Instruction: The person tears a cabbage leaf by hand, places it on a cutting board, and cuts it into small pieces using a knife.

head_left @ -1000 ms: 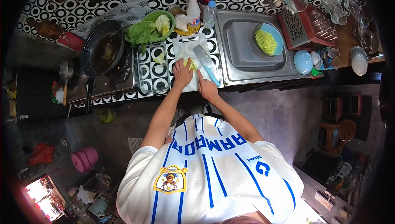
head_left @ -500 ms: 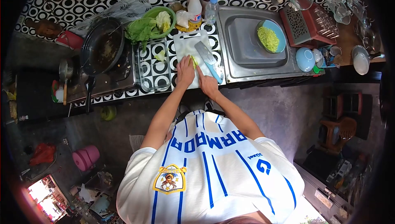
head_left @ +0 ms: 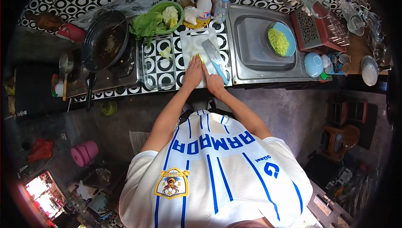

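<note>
My left hand (head_left: 194, 72) lies flat on a white cutting board (head_left: 189, 43), its fingers stretched over a small yellow-green piece of leaf (head_left: 201, 57). My right hand (head_left: 214, 82) is just beside it, with the index finger stretched to the same leaf and the other fingers partly hidden. To the right, on the board, rests a cleaver (head_left: 212, 52) with a blue handle, close to my right hand but not visibly gripped. Left of the board is a clear glass dish (head_left: 158, 71) with a pale leaf piece (head_left: 166, 52) in it.
A green bowl (head_left: 181, 16) of leafy vegetables stands behind, near bottles (head_left: 204, 6). On the left a black frying pan (head_left: 104, 39) sits on the stove. A blue bowl (head_left: 290, 43) of shredded greens rests on an upturned grey tub (head_left: 251, 43) in the sink.
The view has shifted slightly, so the counter things appear a little displaced. My hands stay close together on the board over the leaf. The cleaver still lies beside them.
</note>
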### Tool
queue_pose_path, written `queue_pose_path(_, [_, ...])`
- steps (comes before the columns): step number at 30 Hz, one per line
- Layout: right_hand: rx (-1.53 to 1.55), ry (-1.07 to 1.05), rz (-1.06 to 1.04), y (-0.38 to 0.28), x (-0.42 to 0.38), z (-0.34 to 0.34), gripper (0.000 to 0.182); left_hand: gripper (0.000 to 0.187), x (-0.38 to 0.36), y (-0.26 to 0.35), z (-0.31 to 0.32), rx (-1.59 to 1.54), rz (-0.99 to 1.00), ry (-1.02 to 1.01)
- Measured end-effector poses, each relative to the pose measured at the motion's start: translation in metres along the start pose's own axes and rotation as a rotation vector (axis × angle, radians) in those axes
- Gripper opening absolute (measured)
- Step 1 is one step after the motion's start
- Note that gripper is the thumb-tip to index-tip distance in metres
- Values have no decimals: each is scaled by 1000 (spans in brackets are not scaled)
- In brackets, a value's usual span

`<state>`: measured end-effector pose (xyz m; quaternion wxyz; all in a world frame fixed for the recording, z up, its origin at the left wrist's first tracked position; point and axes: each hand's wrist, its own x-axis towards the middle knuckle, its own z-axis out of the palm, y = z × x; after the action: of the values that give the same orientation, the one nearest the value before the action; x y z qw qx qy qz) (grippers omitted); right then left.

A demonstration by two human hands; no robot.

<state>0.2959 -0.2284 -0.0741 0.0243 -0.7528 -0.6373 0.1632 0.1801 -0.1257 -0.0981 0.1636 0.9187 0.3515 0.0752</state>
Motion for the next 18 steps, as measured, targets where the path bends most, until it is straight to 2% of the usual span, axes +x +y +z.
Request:
queue_pose_path(9, [51,23,44,1,14,-1,87,57,0,-17,-5,-104,86,-46])
queue_pose_path(18, [43,67,3,11,-31,2,81,59,-5,-14,-8,-85,114,-36])
